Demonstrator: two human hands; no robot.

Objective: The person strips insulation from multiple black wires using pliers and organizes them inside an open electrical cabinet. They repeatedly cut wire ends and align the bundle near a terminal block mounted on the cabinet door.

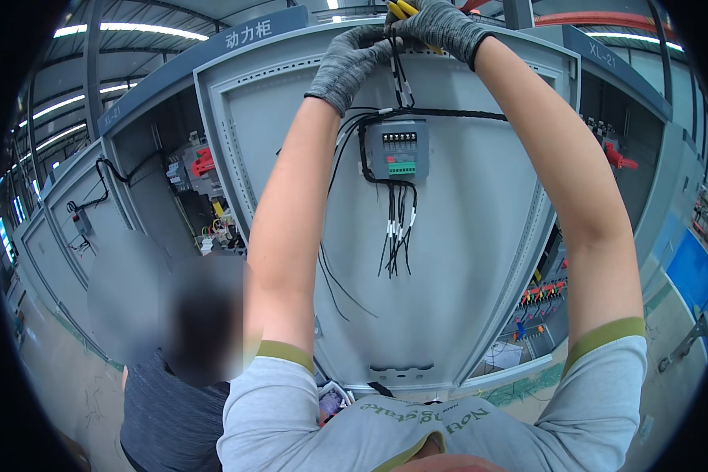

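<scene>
Both my arms reach up to the top of a grey cabinet door [456, 236], in grey knit gloves. My left hand [346, 69] is closed, its fingertips pinching black wires [400, 72] near the door's top edge. Right beside it, my right hand [442, 30] is closed around a tool with two yellow handles, seemingly pliers [402, 9]; its working end is hidden. The wires run down, some with white marker sleeves, to a black wrapped harness [464, 115]. Below sits a grey module [401, 149] with a green terminal block, and loose labelled wire ends [393, 228] hang under it.
At lower left, close to my left arm, is another person [173, 409] in a dark shirt. Open cabinets with red switch handles [202, 161] stand on both sides. Thin loose wires [340, 291] dangle on the door's left part. Red and blue components [539, 295] show behind its right edge.
</scene>
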